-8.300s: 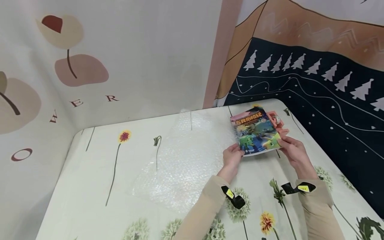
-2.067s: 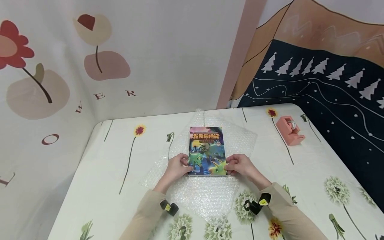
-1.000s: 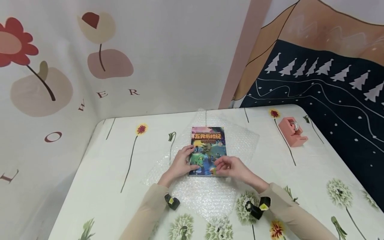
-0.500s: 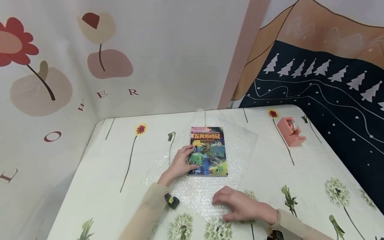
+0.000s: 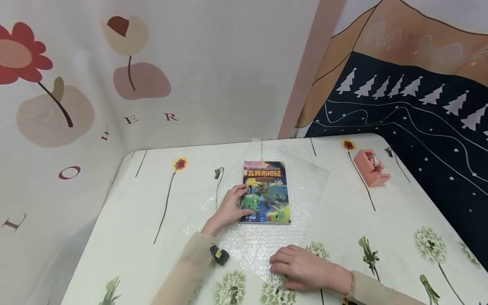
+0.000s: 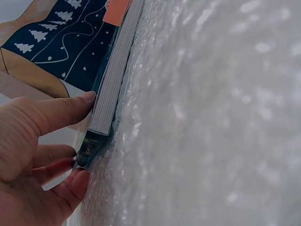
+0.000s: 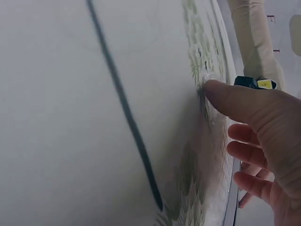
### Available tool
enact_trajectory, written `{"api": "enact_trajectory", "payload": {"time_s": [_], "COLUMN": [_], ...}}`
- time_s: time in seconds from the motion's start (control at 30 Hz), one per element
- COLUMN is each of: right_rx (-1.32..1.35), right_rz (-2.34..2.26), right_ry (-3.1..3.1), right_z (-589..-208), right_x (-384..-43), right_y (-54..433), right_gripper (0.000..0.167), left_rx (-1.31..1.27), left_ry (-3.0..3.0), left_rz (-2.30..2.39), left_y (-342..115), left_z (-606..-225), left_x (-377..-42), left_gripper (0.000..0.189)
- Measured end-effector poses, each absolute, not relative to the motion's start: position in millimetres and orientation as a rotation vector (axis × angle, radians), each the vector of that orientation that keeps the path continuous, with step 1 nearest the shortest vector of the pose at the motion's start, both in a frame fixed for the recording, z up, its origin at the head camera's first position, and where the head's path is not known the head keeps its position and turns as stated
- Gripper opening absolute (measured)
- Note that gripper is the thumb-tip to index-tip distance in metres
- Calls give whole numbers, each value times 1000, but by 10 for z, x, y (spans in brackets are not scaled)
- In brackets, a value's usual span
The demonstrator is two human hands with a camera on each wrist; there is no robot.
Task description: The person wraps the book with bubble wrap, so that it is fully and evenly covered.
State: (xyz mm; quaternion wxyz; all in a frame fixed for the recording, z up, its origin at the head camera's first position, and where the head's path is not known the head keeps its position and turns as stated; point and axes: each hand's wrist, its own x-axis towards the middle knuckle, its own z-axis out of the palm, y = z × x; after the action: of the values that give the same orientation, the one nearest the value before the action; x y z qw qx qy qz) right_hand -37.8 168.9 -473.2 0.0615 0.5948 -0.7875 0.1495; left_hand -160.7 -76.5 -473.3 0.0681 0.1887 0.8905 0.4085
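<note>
Shifted right hand [image 5: 300, 269] from over colourful dinosaur-cover paperback book [image 5: 268, 190] to near corner of clear bubble-wrap sheet [image 5: 255, 248], with fingers loosely bent, not visibly pinching. Steadying book mid-sheet with left hand [image 5: 228, 208] alone, fingers spread. Should leave right free for wrap.

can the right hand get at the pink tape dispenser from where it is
Probably yes: only patterned tablecloth shows between the right hand and the tape dispenser, and that hand seems to hold nothing.

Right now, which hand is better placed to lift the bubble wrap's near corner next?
Probably the right hand: it is by the near corner of the bubble wrap, while the left hand holds the book.
</note>
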Motion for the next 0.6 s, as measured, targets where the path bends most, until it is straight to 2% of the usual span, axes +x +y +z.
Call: {"api": "enact_trajectory", "payload": {"time_s": [0.23, 0.43, 0.6], "right_rx": [1806, 1670, 1434], "right_rz": [480, 571, 634], "right_ry": [-2250, -2075, -2046], "right_z": [-4680, -4456, -4324], "right_x": [-430, -606, -829], "right_y": [1667, 1615, 1562], "right_gripper": [27, 13, 24], "left_rx": [558, 616, 674], "left_ry": [2687, 2667, 2488], "left_rz": [1211, 1091, 1020], "left_y": [-751, -758, -845], "left_z": [-4714, -4639, -4462], "left_x": [-1593, -1619, -1732], "left_gripper": [73, 71, 62]}}
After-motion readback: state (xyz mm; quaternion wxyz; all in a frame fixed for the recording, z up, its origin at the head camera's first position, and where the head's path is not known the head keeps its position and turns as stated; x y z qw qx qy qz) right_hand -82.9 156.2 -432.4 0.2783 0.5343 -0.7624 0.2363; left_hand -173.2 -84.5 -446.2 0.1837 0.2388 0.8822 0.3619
